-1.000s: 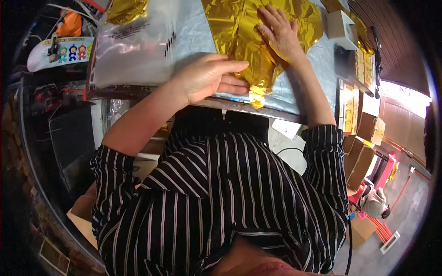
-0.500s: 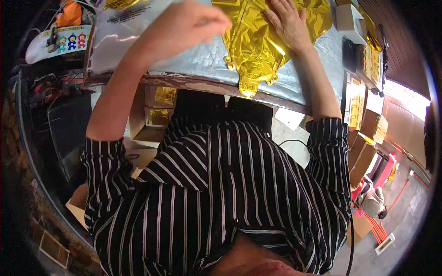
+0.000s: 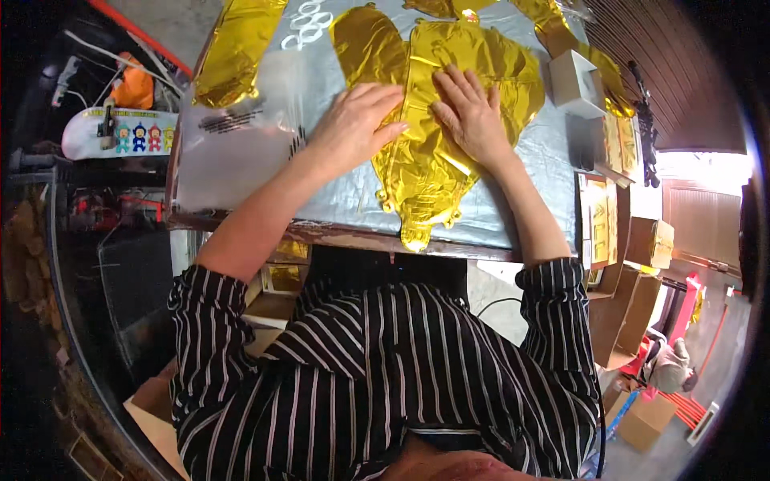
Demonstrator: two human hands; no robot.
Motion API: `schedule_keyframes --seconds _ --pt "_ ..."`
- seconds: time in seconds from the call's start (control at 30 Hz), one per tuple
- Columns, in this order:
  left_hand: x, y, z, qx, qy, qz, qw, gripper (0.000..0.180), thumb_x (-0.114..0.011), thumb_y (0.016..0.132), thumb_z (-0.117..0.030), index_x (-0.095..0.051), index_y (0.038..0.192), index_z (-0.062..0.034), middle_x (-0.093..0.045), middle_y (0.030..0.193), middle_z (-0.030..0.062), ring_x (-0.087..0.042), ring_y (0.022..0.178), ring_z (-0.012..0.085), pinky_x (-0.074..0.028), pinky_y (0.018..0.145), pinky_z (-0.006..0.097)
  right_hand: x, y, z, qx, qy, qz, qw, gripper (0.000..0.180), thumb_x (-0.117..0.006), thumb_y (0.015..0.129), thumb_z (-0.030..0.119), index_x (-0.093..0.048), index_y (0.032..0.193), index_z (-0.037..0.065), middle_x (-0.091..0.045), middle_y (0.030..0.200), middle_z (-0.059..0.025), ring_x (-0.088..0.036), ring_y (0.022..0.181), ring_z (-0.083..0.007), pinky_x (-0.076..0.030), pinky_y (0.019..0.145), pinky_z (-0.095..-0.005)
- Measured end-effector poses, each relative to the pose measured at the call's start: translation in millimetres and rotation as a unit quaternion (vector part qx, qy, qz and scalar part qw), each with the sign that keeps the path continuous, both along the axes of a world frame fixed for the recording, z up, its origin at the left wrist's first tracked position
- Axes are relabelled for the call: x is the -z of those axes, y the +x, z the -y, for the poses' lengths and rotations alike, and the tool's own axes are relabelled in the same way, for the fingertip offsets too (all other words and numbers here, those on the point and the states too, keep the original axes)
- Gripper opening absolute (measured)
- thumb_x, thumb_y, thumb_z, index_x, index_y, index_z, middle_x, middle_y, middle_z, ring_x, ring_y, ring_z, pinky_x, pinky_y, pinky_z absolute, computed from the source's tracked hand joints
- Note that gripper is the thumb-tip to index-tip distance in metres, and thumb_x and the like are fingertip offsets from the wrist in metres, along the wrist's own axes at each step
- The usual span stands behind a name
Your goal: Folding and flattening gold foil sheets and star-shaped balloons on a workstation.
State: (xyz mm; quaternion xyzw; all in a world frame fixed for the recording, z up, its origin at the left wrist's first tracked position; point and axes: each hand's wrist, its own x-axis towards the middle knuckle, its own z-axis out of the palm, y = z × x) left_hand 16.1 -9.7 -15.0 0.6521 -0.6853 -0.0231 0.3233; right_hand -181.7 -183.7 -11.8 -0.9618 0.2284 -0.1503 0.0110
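A flat, uninflated gold foil balloon (image 3: 429,180) lies on the silvery table covering (image 3: 321,208), creased, with small tabs and its narrow end near the front edge. My left hand (image 3: 353,124) rests at the balloon's left side, fingers stretched over the foil and thumb apart. On the middle of the balloon my right hand (image 3: 475,120) lies palm down with fingers spread. Neither hand grasps anything.
A second gold foil piece (image 3: 237,56) lies far left beside a clear plastic sheet (image 3: 233,156). White rings (image 3: 307,24) sit at the back. A white box (image 3: 577,84) stands at the right edge. Cardboard boxes (image 3: 630,313) are at the right, where another person (image 3: 670,365) appears in the distance.
My left hand, blurred above the table before, has come down onto the foil's left side. My right hand stays flat on the balloon. The view has tilted, showing more of the table's far part.
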Motion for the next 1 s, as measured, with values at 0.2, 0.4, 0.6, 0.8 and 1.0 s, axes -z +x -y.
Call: schedule_keyframes --seconds 0.2,0.4,0.6,0.8,1.0 --pt "-11 1 4 0.008 -0.007 0.003 1.0 0.047 -0.068 0.096 -0.035 -0.066 0.127 0.0007 -0.061 0.14 0.011 -0.053 0.131 0.0285 -0.043 0.108 0.044 -9 1 1 0.006 0.019 0.001 1.0 0.055 -0.053 0.104 0.042 -0.045 0.154 0.02 -0.04 0.161 -0.0087 -0.034 0.15 -0.0368 -0.021 0.117 -0.0648" --pt "-10 1 7 0.001 -0.042 0.007 0.999 0.046 -0.074 0.091 -0.034 -0.069 0.12 0.0007 -0.065 0.133 0.0108 -0.058 0.124 0.0292 -0.046 0.104 0.042 -9 5 1 0.003 0.019 0.003 1.0 0.055 -0.054 0.104 0.041 -0.046 0.152 0.017 -0.041 0.16 -0.0114 -0.035 0.149 -0.0384 -0.023 0.117 -0.0662" --pt "-17 -4 10 0.006 -0.032 -0.012 0.999 0.058 -0.085 0.081 -0.036 -0.068 0.122 0.0011 -0.066 0.131 0.0127 -0.06 0.122 0.0315 -0.047 0.104 0.043 -4 7 0 0.011 0.017 0.026 0.999 0.054 -0.056 0.103 0.043 -0.048 0.15 0.017 -0.043 0.159 -0.0116 -0.037 0.148 -0.039 -0.022 0.117 -0.0676" --pt "-17 -5 10 -0.003 -0.027 -0.011 1.0 0.06 -0.085 0.08 -0.038 -0.067 0.122 0.0014 -0.066 0.131 0.0126 -0.059 0.123 0.0308 -0.047 0.105 0.043 -4 7 -1 0.024 0.015 0.029 0.999 0.056 -0.056 0.102 0.045 -0.048 0.151 0.017 -0.043 0.159 -0.0116 -0.036 0.148 -0.0387 -0.023 0.117 -0.0673" --pt "-14 -3 12 -0.006 -0.027 -0.023 0.999 0.054 -0.084 0.082 -0.034 -0.068 0.12 0.0008 -0.066 0.129 0.0114 -0.06 0.121 0.0308 -0.049 0.104 0.042 -1 8 0 0.029 0.024 0.033 0.999 0.056 -0.056 0.102 0.045 -0.048 0.151 0.017 -0.043 0.159 -0.011 -0.035 0.148 -0.0388 -0.023 0.117 -0.0665"
